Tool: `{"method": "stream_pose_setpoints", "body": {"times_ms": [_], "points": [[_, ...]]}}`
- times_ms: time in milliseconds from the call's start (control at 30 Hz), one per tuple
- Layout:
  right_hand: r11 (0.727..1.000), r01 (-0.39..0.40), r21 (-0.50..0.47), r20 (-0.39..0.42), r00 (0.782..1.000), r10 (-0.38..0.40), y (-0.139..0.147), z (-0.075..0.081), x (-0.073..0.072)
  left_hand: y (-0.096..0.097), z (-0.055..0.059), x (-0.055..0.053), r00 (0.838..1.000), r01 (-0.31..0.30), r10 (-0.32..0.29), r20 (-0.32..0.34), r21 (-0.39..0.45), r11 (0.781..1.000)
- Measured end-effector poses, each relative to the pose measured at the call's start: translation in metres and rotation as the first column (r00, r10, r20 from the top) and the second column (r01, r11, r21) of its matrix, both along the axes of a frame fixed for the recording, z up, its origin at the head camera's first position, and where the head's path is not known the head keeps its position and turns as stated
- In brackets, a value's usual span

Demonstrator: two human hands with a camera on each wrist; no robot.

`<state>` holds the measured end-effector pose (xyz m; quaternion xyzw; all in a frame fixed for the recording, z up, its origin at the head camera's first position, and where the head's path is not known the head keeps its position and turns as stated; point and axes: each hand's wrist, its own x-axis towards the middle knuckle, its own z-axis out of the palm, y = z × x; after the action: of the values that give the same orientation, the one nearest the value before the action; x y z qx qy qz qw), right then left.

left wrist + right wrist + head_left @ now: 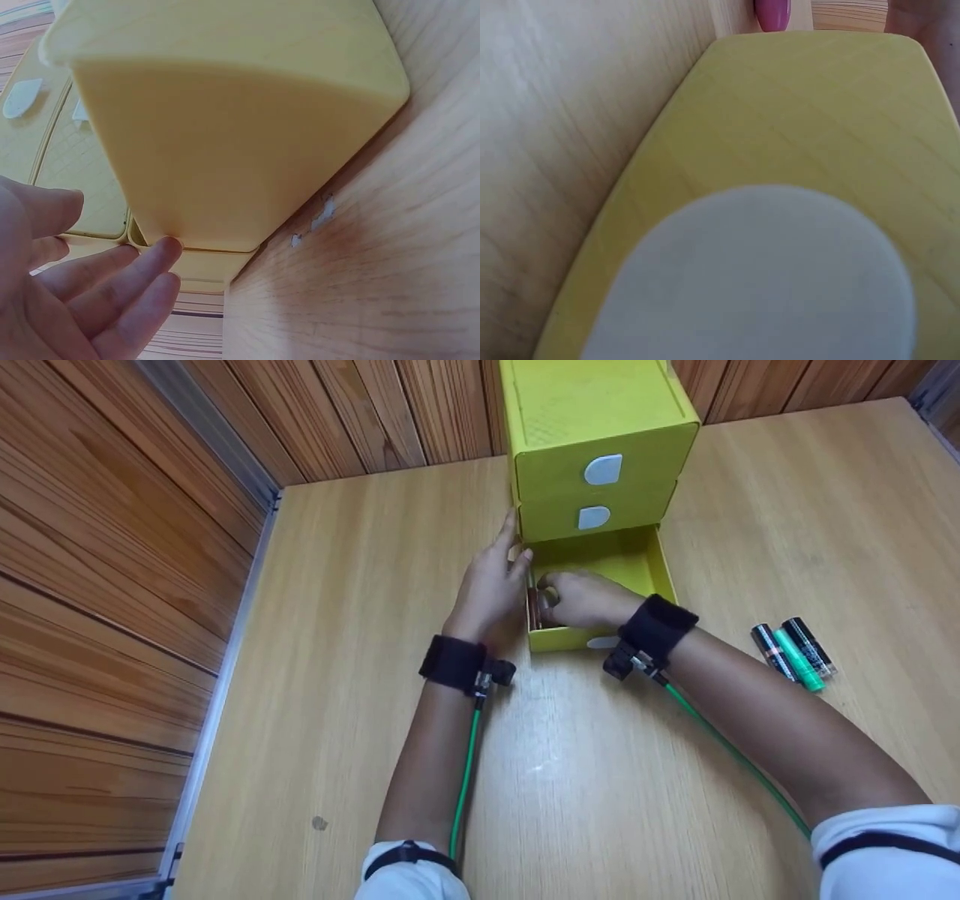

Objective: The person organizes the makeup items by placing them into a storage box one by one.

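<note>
Right grip (589, 598) is curled inside open bottom drawer (651, 566), right of centre, head view; can't tell its hold. Left grip (486, 589) extended, empty. Drawer probably light, stiff; take white tab (765, 277).

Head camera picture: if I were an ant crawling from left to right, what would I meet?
Wood-plank side wall → small dark spot → left hand → right hand → three marker pens.
</note>
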<state>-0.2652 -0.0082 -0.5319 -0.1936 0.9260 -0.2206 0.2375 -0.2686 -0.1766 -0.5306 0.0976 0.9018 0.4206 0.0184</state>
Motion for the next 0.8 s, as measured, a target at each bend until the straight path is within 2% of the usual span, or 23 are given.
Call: {"method": "stream_pose_setpoints", "body": {"times_ms": [400,633,800], "points": [[0.997,-0.043,-0.057,-0.055,0.998,0.040,0.005,0.000,0.005,-0.004,-0.002,0.001,1.000,0.000,0.000,0.004,-0.003,1.000],[0.995,-0.013,-0.095,-0.070,0.998,0.007,0.010,0.004,0.009,-0.006,-0.002,0.002,1.000,-0.010,0.010,0.013,-0.005,1.000],[0.986,-0.028,-0.162,-0.158,0.987,0.002,0.029,0.013,0.023,-0.006,-0.002,0.004,0.999,-0.009,0.009,0.038,0.010,1.000]]}}
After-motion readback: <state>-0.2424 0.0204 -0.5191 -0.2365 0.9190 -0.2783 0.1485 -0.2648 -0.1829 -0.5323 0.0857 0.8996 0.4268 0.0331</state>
